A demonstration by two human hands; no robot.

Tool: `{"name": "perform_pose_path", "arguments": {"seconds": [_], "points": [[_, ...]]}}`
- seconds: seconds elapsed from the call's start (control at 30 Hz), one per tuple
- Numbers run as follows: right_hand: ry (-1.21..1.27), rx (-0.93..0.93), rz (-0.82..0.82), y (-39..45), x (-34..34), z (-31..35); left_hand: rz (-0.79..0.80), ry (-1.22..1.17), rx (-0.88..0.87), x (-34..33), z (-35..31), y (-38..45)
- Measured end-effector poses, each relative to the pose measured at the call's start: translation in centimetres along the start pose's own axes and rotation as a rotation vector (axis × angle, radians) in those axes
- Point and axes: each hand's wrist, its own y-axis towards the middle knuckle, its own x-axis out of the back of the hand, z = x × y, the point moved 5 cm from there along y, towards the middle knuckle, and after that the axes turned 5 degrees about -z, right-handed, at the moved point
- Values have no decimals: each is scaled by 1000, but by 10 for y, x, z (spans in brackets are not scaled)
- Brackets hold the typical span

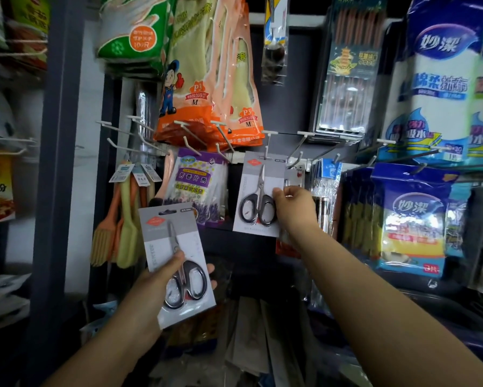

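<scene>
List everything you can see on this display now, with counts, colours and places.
loose scissors card: one, grey with black handles, lower centre, off the pegs
hanging scissors card: one, grey with black handles, at a centre peg
glove packs: several, orange and yellow, upper centre
brushes: several, orange and green, hanging left
sachet pack: at least one, purple, right of the brushes
chopstick packs: a stack, brown, upper right
cloth packs: several, blue and white, far right
left hand: one, grips the loose scissors card
right hand: one, pinches the hanging scissors card's edge
</scene>
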Motion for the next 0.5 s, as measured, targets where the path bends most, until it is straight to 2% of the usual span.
{"name": "perform_pose_path", "arguments": {"seconds": [0.1,0.27,0.5], "points": [[-12,-69,-22,9,-11,-8,25,27,-34,2,-3,4],[-24,-157,-53,29,-27,-21,-28,62,-28,15,1,14],[-92,-129,-104,17,-32,-36,-86,115,-13,6,-8,-17]]}}
